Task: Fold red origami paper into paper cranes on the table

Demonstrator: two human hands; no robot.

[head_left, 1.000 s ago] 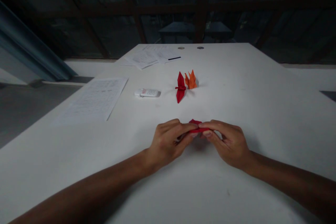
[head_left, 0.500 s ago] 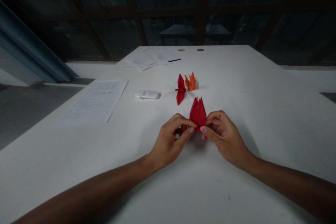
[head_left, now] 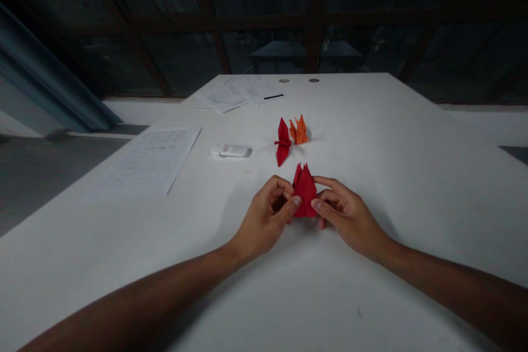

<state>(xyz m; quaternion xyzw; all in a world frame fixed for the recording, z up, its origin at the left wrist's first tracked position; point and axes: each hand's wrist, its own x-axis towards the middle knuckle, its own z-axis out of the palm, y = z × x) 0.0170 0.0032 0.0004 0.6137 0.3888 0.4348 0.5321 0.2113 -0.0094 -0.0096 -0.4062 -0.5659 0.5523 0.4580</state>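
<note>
A folded red paper piece [head_left: 304, 191], with points standing up at its top, is held low over the table between both hands. My left hand [head_left: 268, 214] pinches its left edge between thumb and fingers. On the other side, my right hand [head_left: 346, 214] grips the right edge, thumb in front and index finger reaching along the upper side. Beyond the hands stand a red origami crane [head_left: 282, 143] with wings spread and an orange origami crane [head_left: 300, 131] beside it. The fingertips behind the red paper are partly hidden.
A white bottle-shaped item [head_left: 231, 150] lies left of the cranes on the white table [head_left: 412, 203]. Printed sheets [head_left: 144, 159] cover the left edge, with more papers [head_left: 231, 96] farther back. A thin black strip [head_left: 273, 97] and two small round discs [head_left: 314, 80] are near the far end.
The red paper has moved slightly left and toward me, and shows a flatter, straighter lower edge. My right index finger has stretched up along its side. The cranes stay put.
</note>
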